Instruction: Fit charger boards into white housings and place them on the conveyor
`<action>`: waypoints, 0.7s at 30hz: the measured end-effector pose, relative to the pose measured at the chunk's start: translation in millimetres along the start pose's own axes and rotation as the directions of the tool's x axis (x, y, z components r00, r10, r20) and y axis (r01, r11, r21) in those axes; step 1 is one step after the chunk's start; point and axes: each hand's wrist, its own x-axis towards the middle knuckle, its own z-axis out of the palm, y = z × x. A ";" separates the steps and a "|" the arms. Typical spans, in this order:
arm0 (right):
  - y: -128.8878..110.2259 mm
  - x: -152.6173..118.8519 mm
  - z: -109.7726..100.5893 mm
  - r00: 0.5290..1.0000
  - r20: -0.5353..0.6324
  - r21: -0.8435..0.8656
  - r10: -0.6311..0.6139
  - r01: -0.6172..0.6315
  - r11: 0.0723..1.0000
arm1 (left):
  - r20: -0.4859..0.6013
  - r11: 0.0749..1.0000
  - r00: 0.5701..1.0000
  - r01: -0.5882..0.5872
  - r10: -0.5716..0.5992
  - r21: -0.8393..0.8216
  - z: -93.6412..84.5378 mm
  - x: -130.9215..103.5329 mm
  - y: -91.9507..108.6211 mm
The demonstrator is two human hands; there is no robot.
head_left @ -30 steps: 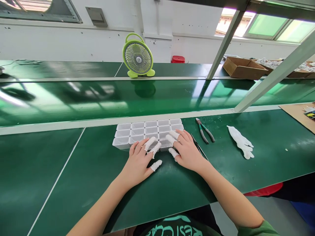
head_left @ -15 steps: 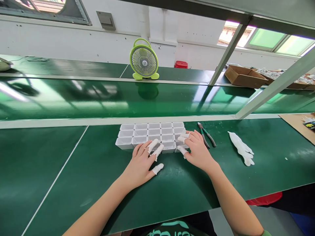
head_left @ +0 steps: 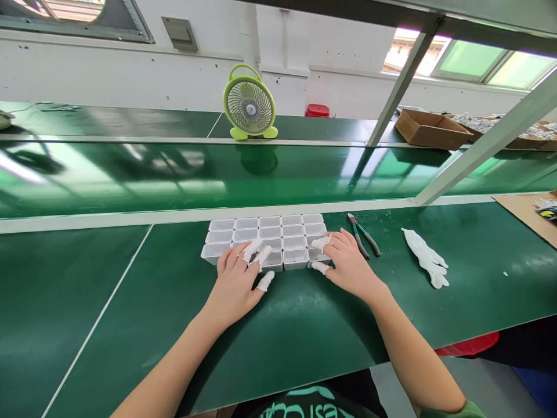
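A block of small white plastic bins [head_left: 270,232], set in rows edge to edge, sits on the green bench top. My left hand [head_left: 235,284] lies over the front row towards its left part, fingers spread and the thumb held apart in front. At the right front corner, my right hand [head_left: 346,261] reaches over an end bin, index finger above it and thumb by its front side, with a gap between them. White finger covers wrap the thumb and some fingertips of both hands. My hands partly hide the front bins. Neither hand lifts anything.
Green-handled cutting pliers [head_left: 363,235] lie right of the bins, and a white glove [head_left: 426,258] lies farther right. Behind stand a green fan [head_left: 250,107] and an open cardboard box [head_left: 433,130]. A slanted metal post [head_left: 483,142] rises at the right.
My left hand has slid left along the front row, uncovering bins in the middle. My right hand stays at the right corner. The whole view has shifted slightly.
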 end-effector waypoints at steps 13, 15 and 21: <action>-0.4 1.0 3.8 0.999 -0.014 -0.017 -0.029 0.029 0.999 | 0.007 0.998 1.000 -0.017 0.017 0.053 7.1 -0.3 -2.4; -1.0 1.0 4.3 0.999 -0.009 -0.007 -0.033 0.033 0.999 | 0.013 0.998 1.000 -0.018 0.018 0.053 7.1 -0.5 -2.5; -4.3 0.9 3.5 0.999 0.017 0.024 -0.038 0.038 0.999 | 0.045 0.998 0.999 -0.011 0.008 0.063 9.1 -1.9 -2.9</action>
